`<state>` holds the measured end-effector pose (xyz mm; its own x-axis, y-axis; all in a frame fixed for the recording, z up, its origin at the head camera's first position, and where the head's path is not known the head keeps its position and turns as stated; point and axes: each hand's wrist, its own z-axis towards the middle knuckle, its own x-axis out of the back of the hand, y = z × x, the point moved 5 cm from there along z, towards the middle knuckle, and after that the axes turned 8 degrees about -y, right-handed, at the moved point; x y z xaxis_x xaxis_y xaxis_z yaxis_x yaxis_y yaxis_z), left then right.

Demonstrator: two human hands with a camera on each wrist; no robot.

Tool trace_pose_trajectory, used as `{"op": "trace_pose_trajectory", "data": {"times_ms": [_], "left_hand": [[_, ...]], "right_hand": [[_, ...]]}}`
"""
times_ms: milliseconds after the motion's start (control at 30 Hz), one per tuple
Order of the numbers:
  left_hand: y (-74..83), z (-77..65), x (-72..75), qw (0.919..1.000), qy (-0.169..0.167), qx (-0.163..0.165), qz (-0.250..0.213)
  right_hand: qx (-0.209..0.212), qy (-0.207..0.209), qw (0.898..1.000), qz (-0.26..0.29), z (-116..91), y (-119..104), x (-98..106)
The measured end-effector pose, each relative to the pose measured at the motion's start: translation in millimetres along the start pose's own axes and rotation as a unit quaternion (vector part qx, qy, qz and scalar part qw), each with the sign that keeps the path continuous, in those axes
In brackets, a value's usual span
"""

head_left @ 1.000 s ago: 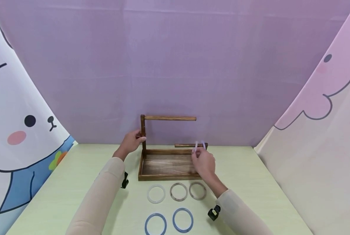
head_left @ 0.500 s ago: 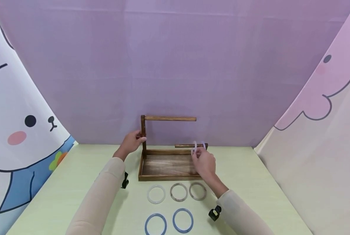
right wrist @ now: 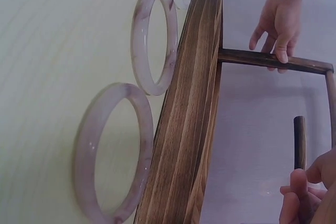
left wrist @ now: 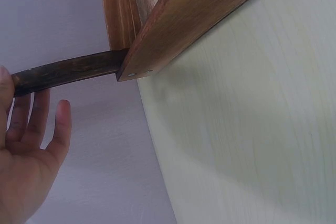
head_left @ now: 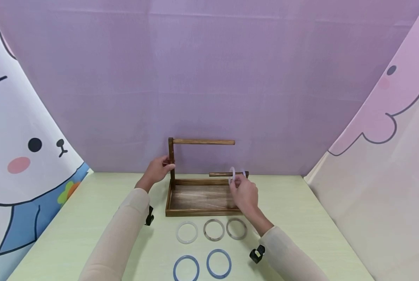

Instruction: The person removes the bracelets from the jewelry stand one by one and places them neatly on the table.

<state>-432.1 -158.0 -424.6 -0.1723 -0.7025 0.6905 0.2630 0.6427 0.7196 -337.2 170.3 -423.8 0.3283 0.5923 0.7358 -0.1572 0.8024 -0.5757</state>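
Note:
A brown wooden bangle stand [head_left: 202,212] has a tray base, a tall left post [left wrist: 68,72] with an upper rod [head_left: 204,141], and a lower rod [head_left: 218,174] from a short right post. My left hand [head_left: 155,169] pinches the tall post, thumb in front and fingers behind. At the lower rod, my right hand [head_left: 245,193] pinches a pale lavender bangle [head_left: 232,171], which stands upright and appears to be around the rod. Closer to the short post, a second lavender bangle [head_left: 244,172] hangs on that rod, partly hidden by the right hand.
In front of the stand lie a white bangle [head_left: 177,233] and two mottled bangles [right wrist: 140,45], one being the right mottled bangle [right wrist: 86,166]. Nearer still are two blue bangles, left [head_left: 175,269] and right [head_left: 208,265]. A purple cloth backdrop [head_left: 209,78] rises behind the table.
The bangle in my right hand has shifted slightly left along the lower rod. My left hand and the stand have stayed in place.

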Motion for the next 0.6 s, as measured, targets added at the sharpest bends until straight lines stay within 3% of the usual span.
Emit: {"op": "trace_pose_trajectory", "data": {"times_ms": [367, 600], "left_hand": [[0.8, -1.9, 0.1, 1.0000, 0.001, -0.002, 0.001], [0.7, -0.5, 0.1, 1.0000, -0.001, -0.001, 0.003]], "right_hand": [[0.025, 0.020, 0.999, -0.007, 1.0, -4.1, 2.9], [0.015, 0.006, 1.000, 0.001, 0.6, -5.9, 2.2]]}}
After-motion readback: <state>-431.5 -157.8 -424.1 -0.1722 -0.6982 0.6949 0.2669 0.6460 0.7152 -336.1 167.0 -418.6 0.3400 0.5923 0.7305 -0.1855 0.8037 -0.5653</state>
